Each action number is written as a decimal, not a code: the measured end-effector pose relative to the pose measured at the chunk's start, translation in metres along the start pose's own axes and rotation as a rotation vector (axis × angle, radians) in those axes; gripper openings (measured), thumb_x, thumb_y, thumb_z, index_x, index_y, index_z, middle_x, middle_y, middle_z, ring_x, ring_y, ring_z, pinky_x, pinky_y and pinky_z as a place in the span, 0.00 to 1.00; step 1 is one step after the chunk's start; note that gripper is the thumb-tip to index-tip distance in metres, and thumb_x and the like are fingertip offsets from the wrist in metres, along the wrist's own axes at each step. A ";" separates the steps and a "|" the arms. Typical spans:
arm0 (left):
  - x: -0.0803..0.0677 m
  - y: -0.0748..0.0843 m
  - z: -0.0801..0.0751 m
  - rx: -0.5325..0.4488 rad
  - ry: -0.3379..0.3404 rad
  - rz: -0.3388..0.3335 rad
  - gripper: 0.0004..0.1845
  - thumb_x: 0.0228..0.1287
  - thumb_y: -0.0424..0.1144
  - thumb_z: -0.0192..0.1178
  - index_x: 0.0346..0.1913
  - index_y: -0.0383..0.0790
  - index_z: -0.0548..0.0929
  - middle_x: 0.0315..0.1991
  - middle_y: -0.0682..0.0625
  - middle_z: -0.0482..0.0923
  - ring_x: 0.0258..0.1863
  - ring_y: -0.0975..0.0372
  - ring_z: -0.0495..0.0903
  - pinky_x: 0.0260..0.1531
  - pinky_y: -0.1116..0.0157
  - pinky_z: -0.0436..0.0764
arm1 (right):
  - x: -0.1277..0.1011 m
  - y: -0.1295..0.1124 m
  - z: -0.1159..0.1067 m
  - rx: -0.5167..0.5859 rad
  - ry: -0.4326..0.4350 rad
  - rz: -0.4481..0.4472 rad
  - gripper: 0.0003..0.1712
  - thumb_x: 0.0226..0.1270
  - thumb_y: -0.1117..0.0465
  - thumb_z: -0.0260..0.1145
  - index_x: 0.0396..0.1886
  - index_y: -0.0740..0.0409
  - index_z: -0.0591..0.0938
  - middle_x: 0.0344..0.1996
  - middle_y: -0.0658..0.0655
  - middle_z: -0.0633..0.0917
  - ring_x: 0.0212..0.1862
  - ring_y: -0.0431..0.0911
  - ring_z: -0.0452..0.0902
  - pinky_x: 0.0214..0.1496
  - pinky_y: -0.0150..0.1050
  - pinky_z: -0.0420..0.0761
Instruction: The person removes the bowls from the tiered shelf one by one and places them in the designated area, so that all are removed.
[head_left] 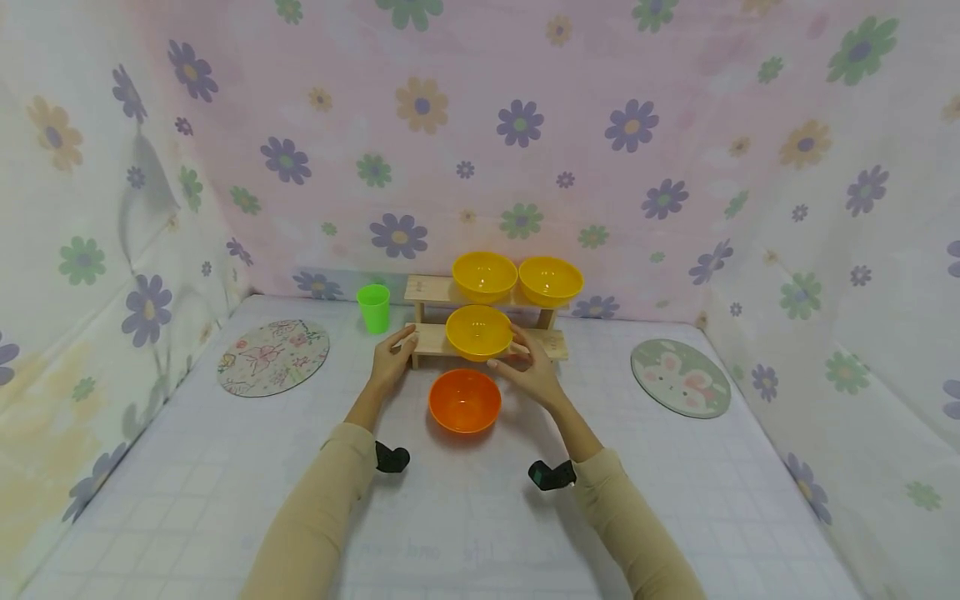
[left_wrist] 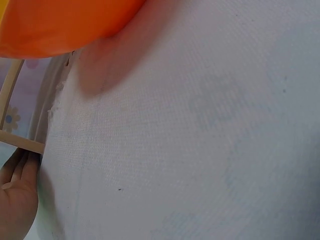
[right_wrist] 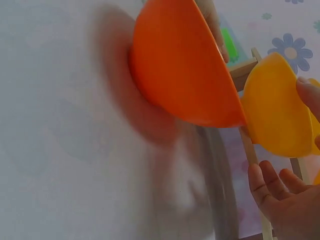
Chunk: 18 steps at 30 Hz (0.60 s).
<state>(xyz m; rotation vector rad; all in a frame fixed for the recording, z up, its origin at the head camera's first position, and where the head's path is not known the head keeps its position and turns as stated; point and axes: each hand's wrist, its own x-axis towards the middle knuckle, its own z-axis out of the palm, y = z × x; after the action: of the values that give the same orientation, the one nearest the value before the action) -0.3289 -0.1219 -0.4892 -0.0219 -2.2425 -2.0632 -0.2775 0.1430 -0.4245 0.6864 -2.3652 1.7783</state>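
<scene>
A yellow bowl (head_left: 478, 332) (right_wrist: 280, 115) stands on the lower tier of a small wooden shelf (head_left: 431, 340) (right_wrist: 250, 150). My right hand (head_left: 528, 367) (right_wrist: 285, 200) cups its right side: the thumb touches the rim, and the spread fingers lie just below, apart from it. My left hand (head_left: 393, 358) (left_wrist: 17, 200) rests with straight fingers on the left end of the lower slat (left_wrist: 20, 142). An orange bowl (head_left: 465, 402) (left_wrist: 60, 25) (right_wrist: 180, 65) sits on the table between my wrists, in front of the shelf.
Two more yellow bowls (head_left: 484, 276) (head_left: 551, 280) stand on the upper tier. A green cup (head_left: 373, 307) is left of the shelf. Round mats lie at the left (head_left: 273, 357) and right (head_left: 680, 377). Flowered cloth walls close in three sides.
</scene>
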 end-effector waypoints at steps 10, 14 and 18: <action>0.000 -0.001 -0.001 -0.005 -0.002 -0.016 0.23 0.70 0.38 0.53 0.65 0.35 0.70 0.67 0.38 0.63 0.62 0.46 0.68 0.59 0.53 0.69 | 0.009 -0.007 0.004 -0.057 -0.036 0.083 0.37 0.58 0.68 0.68 0.64 0.76 0.63 0.63 0.73 0.66 0.59 0.67 0.68 0.60 0.58 0.68; 0.000 0.001 -0.001 -0.005 -0.017 -0.019 0.23 0.70 0.38 0.52 0.65 0.35 0.70 0.67 0.37 0.62 0.62 0.45 0.68 0.59 0.53 0.69 | 0.011 -0.009 0.006 -0.064 -0.045 0.133 0.37 0.58 0.67 0.68 0.65 0.75 0.63 0.64 0.72 0.66 0.59 0.66 0.67 0.61 0.55 0.68; -0.006 0.015 -0.003 -0.019 -0.044 -0.040 0.23 0.70 0.35 0.51 0.65 0.31 0.68 0.68 0.35 0.60 0.63 0.43 0.65 0.60 0.51 0.67 | 0.013 -0.010 0.006 -0.091 -0.046 0.150 0.39 0.58 0.67 0.68 0.65 0.76 0.62 0.64 0.74 0.65 0.59 0.66 0.68 0.60 0.52 0.70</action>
<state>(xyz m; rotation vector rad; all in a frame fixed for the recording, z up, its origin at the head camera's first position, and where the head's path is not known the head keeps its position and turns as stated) -0.3216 -0.1231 -0.4750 -0.0244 -2.2674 -2.1242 -0.2835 0.1317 -0.4129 0.5585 -2.5724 1.7141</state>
